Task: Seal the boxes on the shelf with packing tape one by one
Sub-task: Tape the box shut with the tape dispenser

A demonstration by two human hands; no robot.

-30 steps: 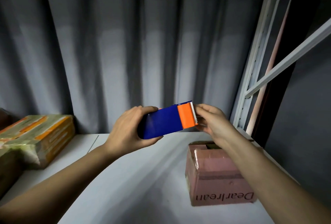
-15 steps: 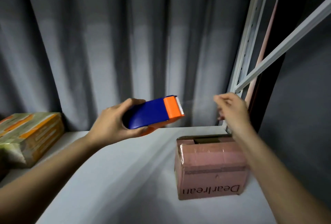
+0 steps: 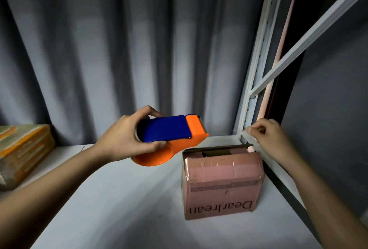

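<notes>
- Left hand (image 3: 127, 135) grips the tape dispenser (image 3: 171, 139), fingers curled round the blue body, thumb underneath against the orange shell. Dispenser is held in the air, tilted, its cutter end pointing toward the right hand.
- Right hand (image 3: 268, 139) is raised at about the same height, to the right of the dispenser and well apart from it. Fingers are curled with thumb and forefinger pinched together (a faint clear strip may run from the pinch toward the cutter; too transparent to confirm, so I cannot tell what, if anything, is held).
- Pink box (image 3: 222, 183) stands on the shelf (image 3: 111, 199) below the gap between the two hands, nearer the right hand and just below its wrist. Neither hand touches it.
- The box's near top flap is covered in glossy clear tape; the far flap behind it stands ajar, leaving a dark slot open at the back. Print on the near face reads upside down from this view.
- Just beyond the right hand, the white shelf upright (image 3: 253, 81) rises, with a diagonal brace (image 3: 310, 43) running up and away to the right. The knuckles sit just beside the upright's foot.
- Far out past the left forearm, at the shelf's left edge, lies an orange-and-green wrapped box (image 3: 23, 153).
- Behind both hands hangs a grey pleated curtain (image 3: 119, 49).
</notes>
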